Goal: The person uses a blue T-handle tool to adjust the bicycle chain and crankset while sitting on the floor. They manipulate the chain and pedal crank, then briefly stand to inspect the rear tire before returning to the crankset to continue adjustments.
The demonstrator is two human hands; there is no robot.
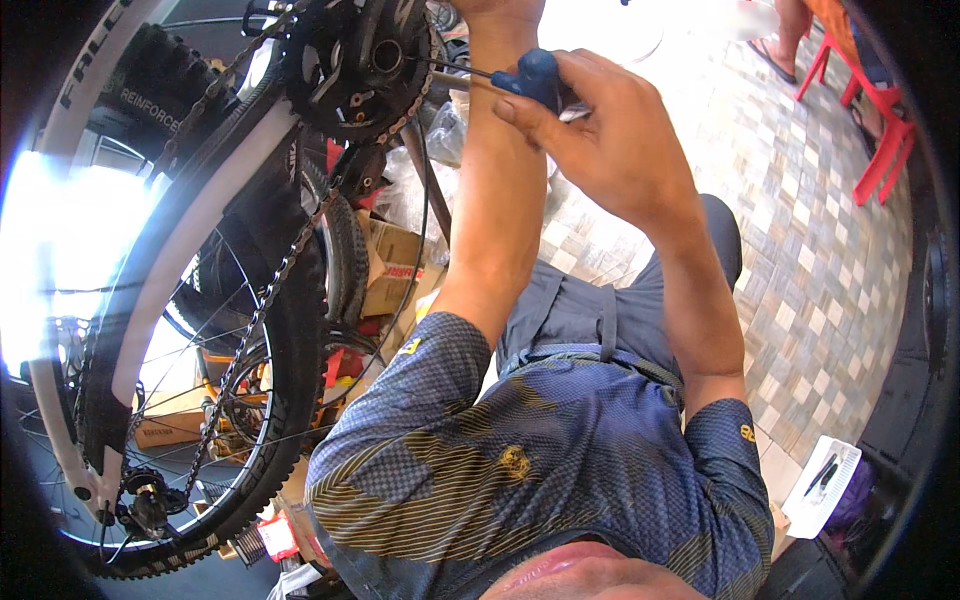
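Observation:
My right hand (610,130) is closed around the blue handle of a screwdriver (538,80). Its thin shaft points left, and the tip reaches the black crank and chainring (365,75) of a bicycle. Past the crank, at the top edge, only a bit of my left hand (495,6) shows; its fingers are out of sight. My left forearm runs upward beneath the screwdriver. A chain (265,300) hangs from the chainring down to the rear derailleur (150,505). The white and black frame (190,215) fills the left side.
Behind the bike are cardboard boxes (395,250), loose tyres (345,250) and plastic wrapping (410,195). A red plastic chair (885,150) stands at the upper right near another person's legs (790,40). A white tray (822,485) with dark items lies at the lower right.

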